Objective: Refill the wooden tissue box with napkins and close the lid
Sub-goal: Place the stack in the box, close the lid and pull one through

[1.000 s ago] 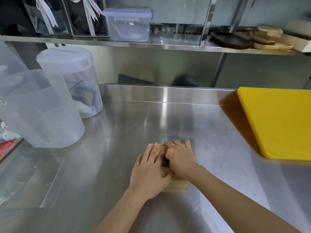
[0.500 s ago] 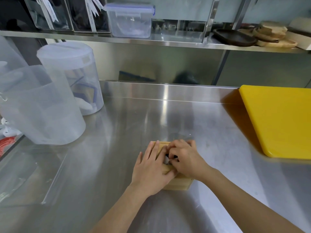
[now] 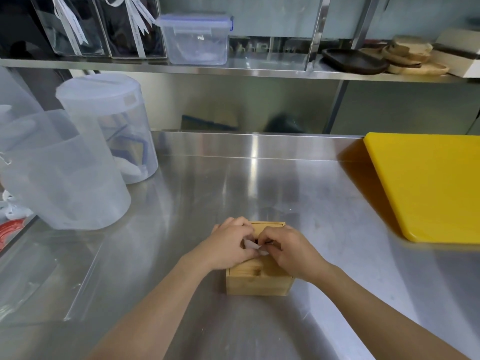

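A small square wooden tissue box (image 3: 259, 283) stands on the steel counter (image 3: 233, 193) near its front, with its lid on top. Both hands rest on the lid. My left hand (image 3: 228, 245) and my right hand (image 3: 288, 252) meet over the slot in the lid's middle. Between their fingertips they pinch a white napkin (image 3: 253, 246) that sticks up out of the slot. The hands hide most of the lid; only its far edge and near edge with a notch show.
Two tall translucent plastic containers (image 3: 65, 172) stand at the left. A clear plastic sheet (image 3: 39, 276) lies at the near left. A yellow cutting board (image 3: 431, 185) fills the right side. A shelf (image 3: 233, 70) above holds a lidded tub, dark boxes and wooden plates.
My left hand lay flat on the lid; now its fingers are curled. Both hands have drawn a white napkin tip up out of the slot. The box itself has stayed in place.
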Tool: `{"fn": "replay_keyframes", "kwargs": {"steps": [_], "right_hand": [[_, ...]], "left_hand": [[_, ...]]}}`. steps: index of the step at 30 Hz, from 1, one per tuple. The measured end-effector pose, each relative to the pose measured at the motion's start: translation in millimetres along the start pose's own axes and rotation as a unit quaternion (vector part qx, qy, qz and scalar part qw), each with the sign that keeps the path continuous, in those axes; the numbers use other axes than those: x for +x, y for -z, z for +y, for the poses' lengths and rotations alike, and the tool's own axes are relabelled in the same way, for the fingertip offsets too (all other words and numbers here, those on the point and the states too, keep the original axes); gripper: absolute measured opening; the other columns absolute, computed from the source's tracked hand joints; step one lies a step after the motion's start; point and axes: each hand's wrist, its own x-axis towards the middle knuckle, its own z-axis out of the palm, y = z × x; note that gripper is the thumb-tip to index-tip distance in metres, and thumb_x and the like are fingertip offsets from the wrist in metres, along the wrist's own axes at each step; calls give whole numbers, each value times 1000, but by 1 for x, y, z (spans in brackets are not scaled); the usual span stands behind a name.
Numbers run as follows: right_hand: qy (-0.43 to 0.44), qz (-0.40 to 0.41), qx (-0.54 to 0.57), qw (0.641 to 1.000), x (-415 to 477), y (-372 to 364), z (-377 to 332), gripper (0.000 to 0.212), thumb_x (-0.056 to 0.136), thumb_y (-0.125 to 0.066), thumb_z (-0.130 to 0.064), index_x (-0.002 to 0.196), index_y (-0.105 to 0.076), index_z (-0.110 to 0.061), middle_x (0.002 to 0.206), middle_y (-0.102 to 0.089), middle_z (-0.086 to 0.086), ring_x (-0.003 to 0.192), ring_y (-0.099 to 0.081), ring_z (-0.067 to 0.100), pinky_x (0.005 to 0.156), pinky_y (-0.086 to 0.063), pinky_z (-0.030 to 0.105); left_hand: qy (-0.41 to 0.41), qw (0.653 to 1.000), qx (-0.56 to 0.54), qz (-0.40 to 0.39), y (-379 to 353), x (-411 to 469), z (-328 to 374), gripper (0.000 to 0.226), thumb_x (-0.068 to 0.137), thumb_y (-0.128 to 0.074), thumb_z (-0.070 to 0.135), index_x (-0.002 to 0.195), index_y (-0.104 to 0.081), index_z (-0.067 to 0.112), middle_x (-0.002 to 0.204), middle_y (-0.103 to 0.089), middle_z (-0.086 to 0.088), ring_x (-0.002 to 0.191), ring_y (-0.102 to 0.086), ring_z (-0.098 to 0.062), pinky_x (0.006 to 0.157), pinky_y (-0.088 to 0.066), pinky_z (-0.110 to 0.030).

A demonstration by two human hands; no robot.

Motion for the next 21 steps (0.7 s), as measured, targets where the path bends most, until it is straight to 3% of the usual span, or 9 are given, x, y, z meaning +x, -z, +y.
{"fn": "replay_keyframes", "kwargs": {"steps": [4,7,9,11,13,16,18,21], "right_hand": [[-27,36,32,998,-4,3,1,11,86,-61,0,92,-70,-4,71,-56,-18,71,-51,-8,72,-33,-1],[-76,40,68,994,-4,4,6,12,86,-63,-4,95,-69,-9,81,-62,-13,77,-55,-4,74,-36,2],[-103,3,89,991,-2,7,10,14,84,-64,-8,97,-69,-14,85,-63,-12,84,-56,3,81,-39,8],[-108,-42,52,992,-1,10,13,17,83,-66,-14,98,-69,-20,85,-58,-18,86,-49,-5,94,-35,22],[-118,-46,58,990,-1,12,15,16,82,-67,-14,97,-71,-19,83,-55,-21,84,-48,-6,99,-35,29],[-133,-28,100,986,1,11,13,15,83,-66,-7,95,-72,-12,83,-60,-16,79,-55,-5,91,-40,22],[-138,-33,120,983,4,10,9,16,85,-63,-3,97,-71,-8,88,-64,-7,77,-57,-3,75,-43,7],[-140,-38,138,980,10,8,6,18,85,-61,-1,100,-70,-7,89,-65,-2,78,-59,6,65,-42,0]], "left_hand": [[-11,1000,-6,-13,11,4,-3,18,82,-65,36,83,-58,19,99,-52,6,97,-46,-12,85,-41,-32],[-7,999,-38,11,11,1,-4,15,83,-65,30,80,-58,17,90,-55,3,87,-50,-14,79,-42,-32],[1,998,-65,28,9,-2,-4,16,83,-65,29,79,-60,15,87,-58,0,81,-52,-14,74,-42,-31],[4,995,-90,42,6,-5,-7,17,82,-65,29,77,-60,14,87,-60,-2,75,-52,-14,71,-43,-32],[-1,992,-114,53,4,-7,-11,17,82,-66,26,74,-59,14,95,-60,3,82,-55,-11,75,-43,-29],[3,984,-151,91,1,-10,-19,21,81,-70,21,66,-55,22,107,-54,19,101,-55,-5,88,-40,-23],[1,979,-173,111,-1,-10,-23,24,80,-71,18,64,-53,24,106,-54,22,103,-55,-5,92,-41,-25],[-3,975,-191,116,-3,-9,-28,20,80,-71,13,66,-57,20,104,-56,22,102,-57,-1,93,-41,-24]]}}
